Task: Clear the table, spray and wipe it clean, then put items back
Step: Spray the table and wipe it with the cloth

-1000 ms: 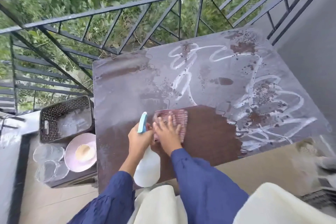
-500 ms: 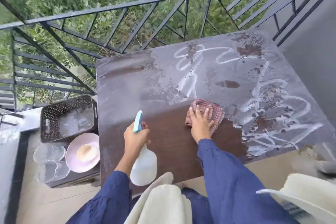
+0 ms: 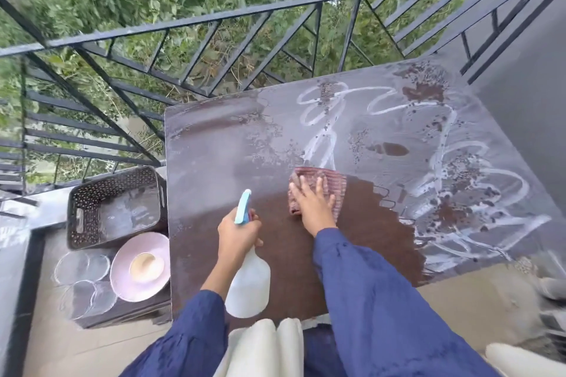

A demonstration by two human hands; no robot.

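Note:
A brown table (image 3: 214, 162) fills the middle of the head view, dusty and streaked with white foam at the back and right, dark and wet near me. My right hand (image 3: 312, 202) presses flat on a pink striped cloth (image 3: 333, 185) at the edge of the wet patch. To its left, my left hand (image 3: 237, 231) grips a white spray bottle (image 3: 249, 285) by the neck, its blue trigger head (image 3: 243, 206) pointing up, bottle hanging over the table's near edge.
Left of the table, a low stand holds a dark perforated basket (image 3: 113, 205), a pink plate (image 3: 141, 266) with a small cup in it, and clear glass lids (image 3: 81, 266). A black metal railing (image 3: 214, 24) runs behind. A grey wall (image 3: 526, 101) stands right.
My right hand has swept the cloth right, then back left and further from me, widening the dark wiped patch. The left hand with the bottle has stayed roughly in place.

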